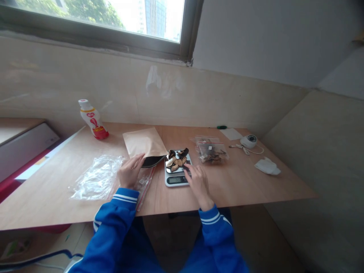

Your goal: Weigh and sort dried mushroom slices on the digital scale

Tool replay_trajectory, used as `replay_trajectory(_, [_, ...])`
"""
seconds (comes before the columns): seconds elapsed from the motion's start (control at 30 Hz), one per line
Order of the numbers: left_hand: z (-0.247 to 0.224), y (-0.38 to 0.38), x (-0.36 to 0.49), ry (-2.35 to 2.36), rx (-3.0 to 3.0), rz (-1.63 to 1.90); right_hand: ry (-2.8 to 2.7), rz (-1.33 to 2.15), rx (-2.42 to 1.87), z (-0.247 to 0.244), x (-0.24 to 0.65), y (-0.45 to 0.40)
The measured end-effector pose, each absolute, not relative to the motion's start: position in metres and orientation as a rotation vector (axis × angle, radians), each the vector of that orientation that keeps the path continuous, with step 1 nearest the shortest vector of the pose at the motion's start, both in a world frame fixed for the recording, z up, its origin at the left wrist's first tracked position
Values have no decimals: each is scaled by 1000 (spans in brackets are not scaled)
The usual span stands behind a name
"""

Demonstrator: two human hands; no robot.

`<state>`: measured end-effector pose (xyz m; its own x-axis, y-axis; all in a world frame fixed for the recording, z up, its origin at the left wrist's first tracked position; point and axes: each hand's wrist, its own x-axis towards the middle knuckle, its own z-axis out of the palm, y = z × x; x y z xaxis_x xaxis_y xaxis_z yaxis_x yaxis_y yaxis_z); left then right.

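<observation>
The left hand (pixel 130 172) lies narrow-fingered on the kraft paper pouch (pixel 145 142), its grip unclear. The right hand (pixel 199 185) touches the steel digital scale (pixel 176 180) with loosely spread fingertips, wrinkled dried mushroom slices (pixel 176 161) just beyond them.

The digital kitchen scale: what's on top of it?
Dried slices, apparently mushroom, lie heaped on the metal platform of the digital kitchen scale. The pile covers most of the platform, so whatever lies beneath it cannot be seen.

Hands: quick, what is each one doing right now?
Left hand: open, fingers on the kraft paper pouch.
Right hand: open, fingertips at the digital kitchen scale.
</observation>
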<state>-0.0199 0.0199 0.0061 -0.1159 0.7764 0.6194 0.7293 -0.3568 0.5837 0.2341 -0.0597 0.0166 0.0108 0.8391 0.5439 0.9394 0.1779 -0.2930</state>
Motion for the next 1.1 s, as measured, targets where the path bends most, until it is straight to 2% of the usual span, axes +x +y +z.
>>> replay_trajectory(0.33, [0,19,-21,1732,2089,1556,-1938,-212,-1637,11,245,-58])
replay_trajectory(0.5, [0,17,-21,1716,2107,1556,-1718,-136,-1523,7,255,-73])
replay_trajectory(0.93, [-2,28,-22,1774,2151,1211,-1493,6,-1601,-22,270,-92])
replay_trajectory(1.1, [-2,24,-23,1788,2204,1395,-1513,28,-1633,-25,270,-93])
